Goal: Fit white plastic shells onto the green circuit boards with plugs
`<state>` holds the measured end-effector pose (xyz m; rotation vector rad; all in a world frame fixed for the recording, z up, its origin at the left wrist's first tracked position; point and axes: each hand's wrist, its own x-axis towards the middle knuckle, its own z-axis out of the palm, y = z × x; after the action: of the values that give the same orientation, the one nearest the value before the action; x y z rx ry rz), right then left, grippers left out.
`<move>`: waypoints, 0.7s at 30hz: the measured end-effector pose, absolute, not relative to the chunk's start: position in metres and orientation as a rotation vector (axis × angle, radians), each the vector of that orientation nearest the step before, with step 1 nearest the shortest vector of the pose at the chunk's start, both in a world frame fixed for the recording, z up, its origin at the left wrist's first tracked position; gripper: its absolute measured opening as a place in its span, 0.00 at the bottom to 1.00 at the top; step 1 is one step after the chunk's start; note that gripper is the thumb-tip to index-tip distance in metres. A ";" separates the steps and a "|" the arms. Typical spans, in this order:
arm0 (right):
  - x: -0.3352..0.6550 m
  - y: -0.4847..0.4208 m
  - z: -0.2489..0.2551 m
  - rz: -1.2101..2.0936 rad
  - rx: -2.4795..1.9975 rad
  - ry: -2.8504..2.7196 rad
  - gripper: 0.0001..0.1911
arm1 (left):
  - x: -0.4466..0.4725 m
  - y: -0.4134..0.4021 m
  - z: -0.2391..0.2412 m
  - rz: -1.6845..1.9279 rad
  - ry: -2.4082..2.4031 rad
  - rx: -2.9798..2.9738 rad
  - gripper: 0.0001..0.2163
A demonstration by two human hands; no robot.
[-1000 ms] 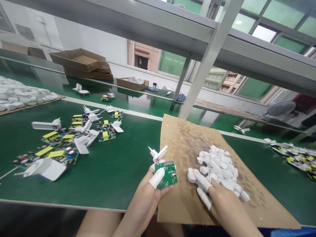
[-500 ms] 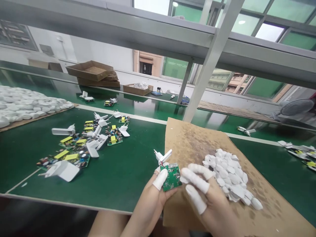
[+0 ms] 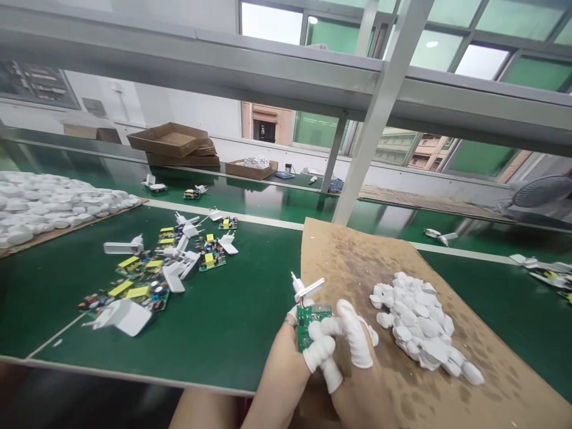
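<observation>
Left hand (image 3: 286, 357) gripping green circuit board (image 3: 304, 328) by its edge, tilting it up so white pronged plug piece (image 3: 307, 286) is standing clear above fingers. Right hand (image 3: 357, 381) curling cot-covered fingertips onto board's face, pinching there; cannot tell whether small part is sitting under them, fingers hiding it. Heap of white plastic caps (image 3: 422, 328) lying just right of right hand on cardboard sheet (image 3: 348, 256), within easy reach. Loose boards and plug shells (image 3: 147, 274) lying well left of left hand. Bottom edge cutting off both forearms.
</observation>
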<state>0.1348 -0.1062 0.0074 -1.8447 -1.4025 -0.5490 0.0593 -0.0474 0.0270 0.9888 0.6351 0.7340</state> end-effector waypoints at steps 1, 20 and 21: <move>0.135 -0.108 0.010 -0.539 -1.854 -1.402 0.28 | 0.059 -0.048 0.027 0.735 0.636 1.004 0.24; 0.136 -0.106 0.025 0.456 -1.664 -1.348 0.26 | 0.057 -0.050 0.019 0.868 0.611 0.906 0.18; 0.135 -0.105 0.024 0.462 -1.653 -1.315 0.26 | 0.057 -0.050 0.020 0.880 0.611 0.893 0.18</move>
<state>0.1349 -0.1051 0.0243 -1.6533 -1.3147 0.4617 0.0567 -0.0497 0.0197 0.8930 0.6107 0.8796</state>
